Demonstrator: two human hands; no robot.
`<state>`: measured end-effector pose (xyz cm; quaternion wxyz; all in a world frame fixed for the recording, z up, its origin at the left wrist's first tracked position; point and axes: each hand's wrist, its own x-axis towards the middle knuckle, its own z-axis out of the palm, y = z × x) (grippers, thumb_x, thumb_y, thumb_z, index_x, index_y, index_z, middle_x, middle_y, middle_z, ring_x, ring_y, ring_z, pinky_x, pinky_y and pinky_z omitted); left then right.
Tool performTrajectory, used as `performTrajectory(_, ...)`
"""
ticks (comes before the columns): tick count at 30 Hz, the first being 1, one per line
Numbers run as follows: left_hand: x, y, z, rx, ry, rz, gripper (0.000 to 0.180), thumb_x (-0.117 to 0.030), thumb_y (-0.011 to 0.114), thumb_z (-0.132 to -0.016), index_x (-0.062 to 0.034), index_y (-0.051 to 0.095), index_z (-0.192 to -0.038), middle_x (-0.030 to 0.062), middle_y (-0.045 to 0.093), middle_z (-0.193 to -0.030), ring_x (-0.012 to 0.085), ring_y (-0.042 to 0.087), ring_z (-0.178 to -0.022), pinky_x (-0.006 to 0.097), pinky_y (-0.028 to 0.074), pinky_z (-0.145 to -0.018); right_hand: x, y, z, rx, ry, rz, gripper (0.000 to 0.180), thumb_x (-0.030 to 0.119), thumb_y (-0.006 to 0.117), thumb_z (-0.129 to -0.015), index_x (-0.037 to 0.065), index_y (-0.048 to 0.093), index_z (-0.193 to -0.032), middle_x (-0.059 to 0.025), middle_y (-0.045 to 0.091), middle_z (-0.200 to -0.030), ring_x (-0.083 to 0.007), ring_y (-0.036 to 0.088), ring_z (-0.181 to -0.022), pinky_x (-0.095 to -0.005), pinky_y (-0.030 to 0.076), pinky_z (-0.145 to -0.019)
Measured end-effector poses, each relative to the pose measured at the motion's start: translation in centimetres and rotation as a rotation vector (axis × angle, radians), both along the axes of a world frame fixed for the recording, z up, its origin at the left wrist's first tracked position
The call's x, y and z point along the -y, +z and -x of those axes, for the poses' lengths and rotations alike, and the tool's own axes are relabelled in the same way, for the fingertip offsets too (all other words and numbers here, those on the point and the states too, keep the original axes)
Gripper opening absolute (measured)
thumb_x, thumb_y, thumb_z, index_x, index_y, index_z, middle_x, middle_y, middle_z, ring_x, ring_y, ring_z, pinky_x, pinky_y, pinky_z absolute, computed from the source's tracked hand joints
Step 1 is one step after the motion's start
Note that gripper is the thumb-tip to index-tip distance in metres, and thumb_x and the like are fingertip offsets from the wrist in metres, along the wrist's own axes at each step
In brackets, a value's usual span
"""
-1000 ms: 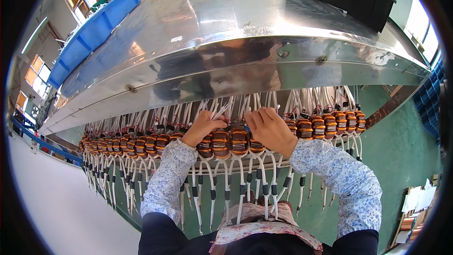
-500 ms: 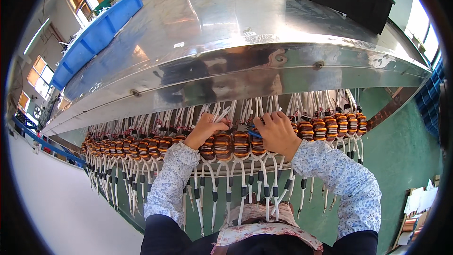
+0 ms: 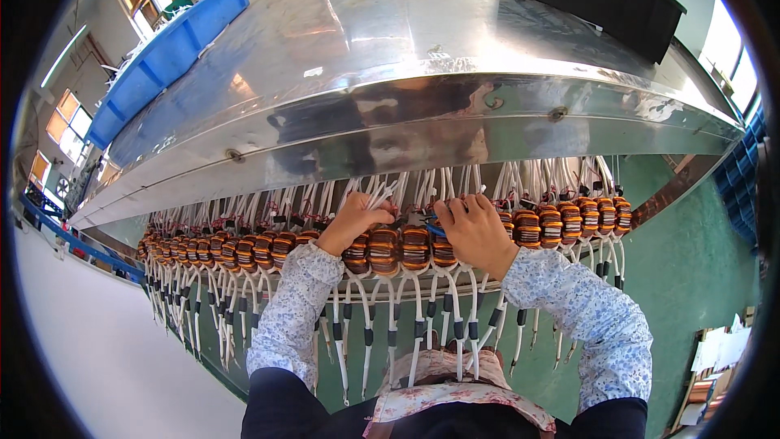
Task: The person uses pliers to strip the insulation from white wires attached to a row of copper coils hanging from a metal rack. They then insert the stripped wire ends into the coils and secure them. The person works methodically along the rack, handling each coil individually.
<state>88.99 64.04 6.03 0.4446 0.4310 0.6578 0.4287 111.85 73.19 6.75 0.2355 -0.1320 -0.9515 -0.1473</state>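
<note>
A long row of wire-wound ring coils (image 3: 384,252), copper-brown with orange bands, hangs along the near side of a metal table. White sleeved leads (image 3: 420,309) with black sections dangle below them, and thinner white wires rise behind. My left hand (image 3: 356,223) is closed around a few white wires (image 3: 380,194) just above the coils. To its right, my right hand (image 3: 475,232) curls over a small hand tool with blue handles (image 3: 435,229). Its dark head points toward the left hand, above the coils; my fingers hide most of it, so its exact kind is unclear.
The shiny metal table (image 3: 366,41) slopes away in front, its folded edge just beyond my hands. A blue bin (image 3: 166,57) with white pieces stands at the far left, a black bin (image 3: 589,0) at the far right. Papers (image 3: 723,349) lie on a shelf at lower right.
Both hands keep nearly the same place and hold. The right hand's fingers shift slightly around the blue-handled tool, and the whole view moves a little.
</note>
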Motion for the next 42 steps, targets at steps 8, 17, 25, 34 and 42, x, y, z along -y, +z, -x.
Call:
performTrajectory(8, -0.1, -0.1, 0.0, -0.006, 0.014, -0.008, 0.016, -0.012, 0.066, -0.068, 0.0008, 0.066, -0.078, -0.0012, 0.051, -0.055, 0.0058, 0.043, -0.047, 0.022, 0.03, -0.045, -0.2, 0.1, -0.4, 0.079, -0.068, 0.298, 0.035, 0.011, 0.064, -0.062, 0.001, 0.056, -0.095, -0.0106, 0.055, -0.075, -0.0264, 0.056, -0.072, -0.0357, 0.044, -0.069)
performTrajectory(17, -0.2, -0.8, 0.4, -0.056, -0.002, 0.003, 0.02, -0.015, 0.065, -0.07, 0.0011, 0.066, -0.081, -0.0012, 0.049, -0.055, 0.0066, 0.042, -0.048, 0.023, 0.03, -0.046, -0.9, 1.4, -0.3, -0.002, -0.028, 0.296, 0.046, 0.009, 0.066, -0.054, 0.003, 0.057, -0.099, -0.0133, 0.053, -0.081, -0.0299, 0.054, -0.08, -0.0395, 0.043, -0.074)
performTrajectory(25, -0.2, -0.7, 0.1, -0.022, -0.004, -0.023, 0.016, -0.01, 0.062, -0.072, 0.0016, 0.064, -0.084, -0.0057, 0.043, -0.051, 0.0026, 0.033, -0.043, 0.021, 0.023, -0.043, -0.5, 1.5, 0.1, 0.029, -0.037, 0.312, 0.042, 0.008, 0.066, -0.055, 0.002, 0.058, -0.095, -0.0136, 0.054, -0.08, -0.0302, 0.055, -0.079, -0.0392, 0.043, -0.074)
performTrajectory(34, 0.0, 0.0, -0.3, -0.077, -0.017, -0.058, 0.014, -0.012, 0.063, -0.072, -0.0002, 0.065, -0.08, -0.0048, 0.046, -0.052, 0.0034, 0.037, -0.045, 0.022, 0.026, -0.044, -0.2, 1.7, 0.4, 0.076, -0.076, 0.289, 0.035, 0.009, 0.065, -0.056, 0.002, 0.059, -0.089, -0.014, 0.056, -0.079, -0.0309, 0.057, -0.078, -0.0396, 0.045, -0.075)
performTrajectory(42, 0.0, -0.4, -0.1, -0.123, -0.01, -0.112, 0.015, -0.013, 0.065, -0.071, -0.0002, 0.066, -0.078, -0.0025, 0.049, -0.053, 0.0044, 0.041, -0.047, 0.022, 0.029, -0.045, 0.4, 1.1, 0.3, 0.119, -0.103, 0.369, 0.029, 0.01, 0.063, -0.059, 0.001, 0.059, -0.086, -0.0144, 0.057, -0.077, -0.0328, 0.06, -0.076, -0.0426, 0.047, -0.073)
